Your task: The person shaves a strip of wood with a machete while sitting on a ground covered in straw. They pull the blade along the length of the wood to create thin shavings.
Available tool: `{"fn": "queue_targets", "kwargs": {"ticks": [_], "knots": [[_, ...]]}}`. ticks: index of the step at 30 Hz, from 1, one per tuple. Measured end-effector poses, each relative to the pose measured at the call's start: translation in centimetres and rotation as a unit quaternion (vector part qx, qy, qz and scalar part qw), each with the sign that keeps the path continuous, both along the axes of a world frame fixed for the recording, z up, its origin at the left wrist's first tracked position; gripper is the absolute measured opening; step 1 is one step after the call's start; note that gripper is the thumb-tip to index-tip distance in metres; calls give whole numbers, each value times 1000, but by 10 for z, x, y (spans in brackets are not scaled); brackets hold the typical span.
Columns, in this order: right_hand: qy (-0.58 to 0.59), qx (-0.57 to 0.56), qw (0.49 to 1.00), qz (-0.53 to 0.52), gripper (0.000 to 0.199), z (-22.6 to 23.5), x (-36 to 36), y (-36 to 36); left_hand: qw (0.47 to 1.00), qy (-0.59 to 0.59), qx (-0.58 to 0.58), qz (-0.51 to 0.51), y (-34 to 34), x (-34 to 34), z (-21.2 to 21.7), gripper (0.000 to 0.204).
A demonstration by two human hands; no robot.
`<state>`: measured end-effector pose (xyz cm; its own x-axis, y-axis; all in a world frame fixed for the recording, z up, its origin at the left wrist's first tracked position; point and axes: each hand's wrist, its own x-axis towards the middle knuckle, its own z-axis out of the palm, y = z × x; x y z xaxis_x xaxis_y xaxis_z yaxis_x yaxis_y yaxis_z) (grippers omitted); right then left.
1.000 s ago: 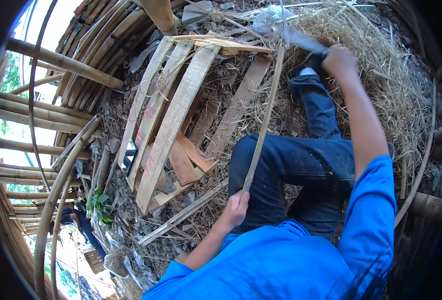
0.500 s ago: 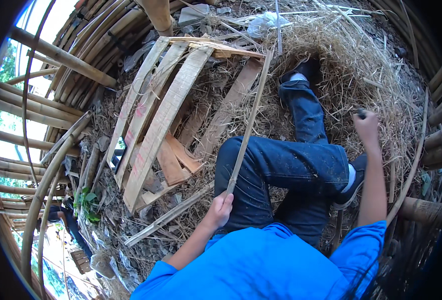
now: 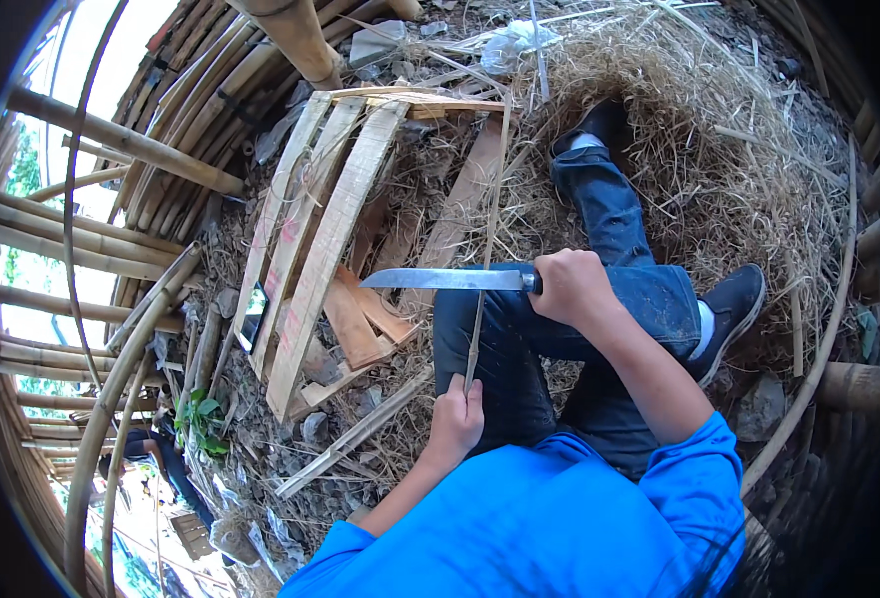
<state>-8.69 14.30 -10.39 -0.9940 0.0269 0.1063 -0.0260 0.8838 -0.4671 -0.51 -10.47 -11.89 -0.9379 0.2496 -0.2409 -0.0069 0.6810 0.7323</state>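
My left hand (image 3: pixel 456 424) is closed round the near end of a long, thin bamboo strip (image 3: pixel 497 189), which rests over my bent knee and points away from me. In my right hand (image 3: pixel 572 286) is a long knife (image 3: pixel 445 280), gripped by its dark handle. Its blade points left and lies across the strip just above the knee. Whether the edge touches the strip I cannot tell. Fine shavings and straw-like curls cover the ground round my legs and my dark shoe (image 3: pixel 734 314).
A wooden slatted crate (image 3: pixel 345 229) lies ahead to the left, a phone-like dark device (image 3: pixel 253 317) against it. A split bamboo piece (image 3: pixel 355 434) is on the ground nearby. Bamboo poles (image 3: pixel 121 135) form the left wall. Shavings (image 3: pixel 699 149) pile up ahead; another person (image 3: pixel 166 463) is far left.
My right hand has swung from the far right to the middle, bringing the knife across the bamboo strip. My left hand keeps its hold, and the strip has tilted slightly more upright.
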Motion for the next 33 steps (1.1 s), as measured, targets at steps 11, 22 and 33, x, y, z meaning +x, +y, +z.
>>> {"fn": "queue_targets", "kwargs": {"ticks": [11, 22, 33], "knots": [[-72, 71, 994, -41, 17, -16, -44, 18, 1000, -4, 11, 9, 5, -1, -1, 29], [-168, 99, 897, -397, 32, -20, -121, 221, 999, -36, 23, 9, -3, -7, -15, 25], [33, -161, 958, -235, 18, -34, -28, 82, 999, -43, 22, 1, -4, -14, -16, 28]]}}
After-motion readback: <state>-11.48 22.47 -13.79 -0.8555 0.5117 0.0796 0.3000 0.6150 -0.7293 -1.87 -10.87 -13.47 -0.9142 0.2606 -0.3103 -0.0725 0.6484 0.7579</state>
